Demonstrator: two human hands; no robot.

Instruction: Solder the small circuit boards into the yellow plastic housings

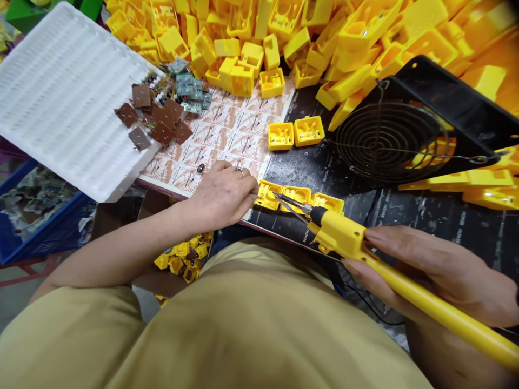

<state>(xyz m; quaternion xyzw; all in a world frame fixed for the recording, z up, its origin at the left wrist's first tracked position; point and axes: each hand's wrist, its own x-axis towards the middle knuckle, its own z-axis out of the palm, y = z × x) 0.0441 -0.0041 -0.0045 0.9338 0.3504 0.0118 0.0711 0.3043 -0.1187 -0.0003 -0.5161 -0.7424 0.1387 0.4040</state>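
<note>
A yellow soldering iron [343, 233] with a metal tip and a thin feed tube is gripped in my right hand [441, 265]. Its tip reaches over the leftmost yellow plastic case [268, 195] of a row of three at the bench edge. My left hand [227, 192], a ring on one finger, is closed with its fingertips at the left side of that case; the fingertips are partly hidden. Beside it stand the middle case [298, 195] and the right case [329, 204], both with their open sides up. A small dark round part [200, 168] lies just behind my left hand.
Two more open cases [280, 136] sit farther back. A black fan with a wire guard [377, 140] stands at right. Yellow cases [243, 54] are heaped along the back. Brown and grey parts with wires [164, 116] lie by a white foam tray [68, 102]. A blue crate [20, 227] is lower left.
</note>
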